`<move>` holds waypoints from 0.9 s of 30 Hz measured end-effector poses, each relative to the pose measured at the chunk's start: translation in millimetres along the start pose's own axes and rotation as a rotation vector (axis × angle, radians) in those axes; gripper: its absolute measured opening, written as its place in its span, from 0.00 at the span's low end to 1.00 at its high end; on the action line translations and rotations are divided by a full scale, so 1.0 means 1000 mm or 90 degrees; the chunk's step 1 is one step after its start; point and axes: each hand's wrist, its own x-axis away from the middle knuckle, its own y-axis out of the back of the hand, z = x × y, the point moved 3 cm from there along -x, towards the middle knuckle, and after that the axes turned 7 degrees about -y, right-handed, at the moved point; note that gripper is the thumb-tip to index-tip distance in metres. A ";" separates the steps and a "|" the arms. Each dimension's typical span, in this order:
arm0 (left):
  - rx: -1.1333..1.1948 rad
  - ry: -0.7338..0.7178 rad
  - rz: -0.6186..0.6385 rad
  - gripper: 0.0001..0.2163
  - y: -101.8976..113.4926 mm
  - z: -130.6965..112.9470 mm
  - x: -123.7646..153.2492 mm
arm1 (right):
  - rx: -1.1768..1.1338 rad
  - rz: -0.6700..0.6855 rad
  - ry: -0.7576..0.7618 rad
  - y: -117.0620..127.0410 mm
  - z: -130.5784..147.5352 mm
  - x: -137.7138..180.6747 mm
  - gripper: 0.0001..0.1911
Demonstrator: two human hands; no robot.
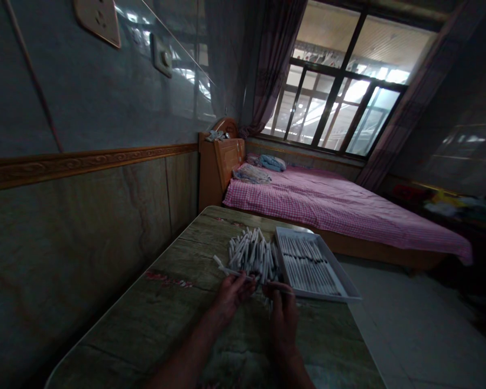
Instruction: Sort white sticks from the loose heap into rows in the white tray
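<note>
My left hand (235,292) is closed in a pinch on a slim white pen-like stick (227,270), whose far end points up and to the left. Beside it, my right hand (283,310) has its fingers curled together at the near edge of the pile; what they hold is too dark and blurred to make out. A loose pile of similar white sticks (253,251) lies on the table just beyond both hands. To the right of the pile, a shallow white tray (348,283) holds many more sticks, laid side by side in two rows.
The table (178,308) has a wood-look top with red flower prints. A tiled wall (85,227) runs along its left. Beyond the far edge stands a bed (299,197) with a pink checked cover, below a window (332,97). Tiled floor (400,308) shows on the right.
</note>
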 end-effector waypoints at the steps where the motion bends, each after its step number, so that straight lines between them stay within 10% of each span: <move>1: 0.003 0.003 0.005 0.06 0.000 0.000 0.000 | 0.001 0.005 -0.001 -0.001 -0.001 0.000 0.14; 20: 0.026 0.031 0.010 0.05 -0.003 0.001 0.002 | -0.027 -0.049 -0.028 0.004 0.000 0.000 0.13; 27: 0.025 0.049 0.059 0.08 -0.007 0.007 0.009 | 0.086 0.058 0.096 -0.008 -0.004 0.000 0.11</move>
